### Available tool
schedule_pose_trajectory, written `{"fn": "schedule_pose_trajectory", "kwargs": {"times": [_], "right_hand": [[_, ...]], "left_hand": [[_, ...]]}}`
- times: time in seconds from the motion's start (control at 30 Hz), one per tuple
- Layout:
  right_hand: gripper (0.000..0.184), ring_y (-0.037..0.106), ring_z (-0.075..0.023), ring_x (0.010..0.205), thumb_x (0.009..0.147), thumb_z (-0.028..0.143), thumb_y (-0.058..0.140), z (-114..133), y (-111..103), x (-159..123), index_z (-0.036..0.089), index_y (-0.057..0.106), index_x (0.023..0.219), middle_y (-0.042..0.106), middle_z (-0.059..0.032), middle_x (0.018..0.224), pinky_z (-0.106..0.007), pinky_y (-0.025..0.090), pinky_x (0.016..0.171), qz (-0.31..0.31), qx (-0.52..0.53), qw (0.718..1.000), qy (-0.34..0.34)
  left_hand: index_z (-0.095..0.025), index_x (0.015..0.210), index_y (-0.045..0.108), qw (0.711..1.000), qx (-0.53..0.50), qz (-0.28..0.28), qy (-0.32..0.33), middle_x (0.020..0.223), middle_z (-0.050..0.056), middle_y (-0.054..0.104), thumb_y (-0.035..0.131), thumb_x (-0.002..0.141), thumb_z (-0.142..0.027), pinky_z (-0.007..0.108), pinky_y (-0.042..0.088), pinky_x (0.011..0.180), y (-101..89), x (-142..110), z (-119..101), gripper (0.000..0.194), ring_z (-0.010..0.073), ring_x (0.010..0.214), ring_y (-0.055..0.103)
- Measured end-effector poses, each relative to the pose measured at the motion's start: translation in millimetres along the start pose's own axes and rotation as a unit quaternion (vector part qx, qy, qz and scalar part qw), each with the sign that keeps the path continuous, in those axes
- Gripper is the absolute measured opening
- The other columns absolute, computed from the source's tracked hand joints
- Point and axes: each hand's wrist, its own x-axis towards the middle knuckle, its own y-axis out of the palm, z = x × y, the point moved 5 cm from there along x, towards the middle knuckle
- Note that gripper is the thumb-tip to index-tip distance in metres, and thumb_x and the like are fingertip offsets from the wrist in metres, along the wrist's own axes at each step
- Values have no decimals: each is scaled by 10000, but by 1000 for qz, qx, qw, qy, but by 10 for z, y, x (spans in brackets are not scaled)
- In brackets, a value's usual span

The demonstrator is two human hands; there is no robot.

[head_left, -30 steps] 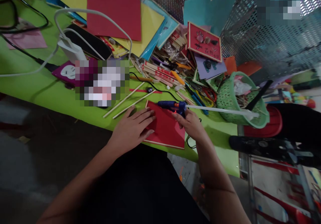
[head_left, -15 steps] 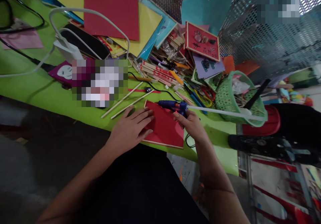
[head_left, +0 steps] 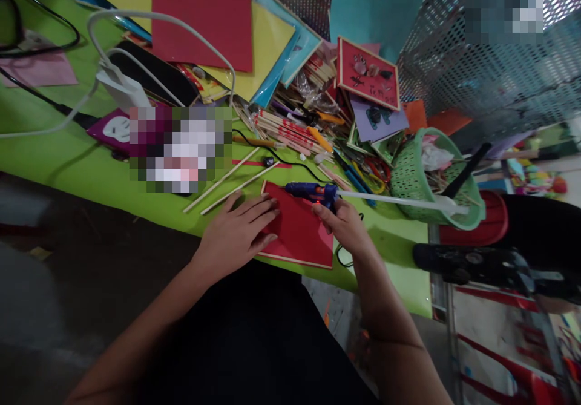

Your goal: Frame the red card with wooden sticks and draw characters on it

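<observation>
My left hand [head_left: 240, 229] lies flat with fingers stretched over the left side of a red card [head_left: 299, 229]. Thin pale sticks edge the card's left and lower sides. In my right hand [head_left: 342, 223] is a blue hot glue gun [head_left: 306, 190], its small red light lit and its nozzle pointing left along the card's upper edge. A long white glue stick [head_left: 390, 199] juts out of the gun's back toward the right. Two loose wooden sticks [head_left: 240, 187] rest on the green table just above my left hand.
A green basket [head_left: 408, 178] stands at the right. Bundled sticks [head_left: 290, 129], scissors [head_left: 374, 178] and a framed red card [head_left: 367, 72] crowd the back. Coloured sheets [head_left: 202, 17] are piled behind. At left are a purple power strip [head_left: 106, 132] and cables.
The glue gun has shifted very slightly left and down along the card's upper edge. My left hand stays in place on the card.
</observation>
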Motion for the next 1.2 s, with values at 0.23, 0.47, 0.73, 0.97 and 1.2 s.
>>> {"fn": "schedule_pose_trajectory", "kwargs": {"times": [0.23, 0.47, 0.73, 0.97, 1.2], "right_hand": [[432, 645, -240, 765, 928, 601, 591, -46, -34, -13, 196, 729, 981, 671, -47, 729, -336, 484, 681, -3, -22, 1000, 11], [420, 645, -256, 770, 921, 621, 599, -33, -3, 13, 216, 707, 889, 665, -61, 727, -346, 475, 652, -3, -20, 1000, 10], [389, 650, -273, 772, 909, 602, 616, -31, -70, -38, 225, 703, 863, 650, -54, 693, -349, 464, 658, -4, -33, 999, 27], [409, 632, -240, 739, 911, 608, 612, 4, -27, -16, 211, 693, 856, 652, -53, 691, -329, 458, 641, -4, -18, 1000, 15], [466, 528, -160, 578, 888, 661, 629, -177, -94, -104, 199, 692, 866, 650, -39, 713, -295, 413, 543, 6, 36, 998, 56]], "left_hand": [[-230, 1400, 609, 1000, -9, -6, 0, 1511, 69, 584, 476, 1050, -422, 542, 289, 1236, -6, 4, 4, 421, 266, 1411, 529], [-226, 1402, 606, 1000, -7, 0, -2, 1508, 69, 587, 477, 1049, -425, 543, 290, 1236, 0, 1, 8, 425, 265, 1416, 523], [-227, 1399, 609, 1000, -13, 5, -3, 1524, 72, 570, 468, 1056, -419, 544, 280, 1236, -15, 14, -3, 417, 261, 1421, 518], [-233, 1407, 604, 1000, -10, 1, -2, 1521, 67, 574, 469, 1054, -417, 540, 286, 1241, -15, 14, -4, 421, 259, 1419, 520], [-237, 1402, 613, 1000, -18, 2, -1, 1524, 72, 570, 480, 1048, -415, 563, 294, 1240, -19, 17, -5, 417, 277, 1427, 513]]}}
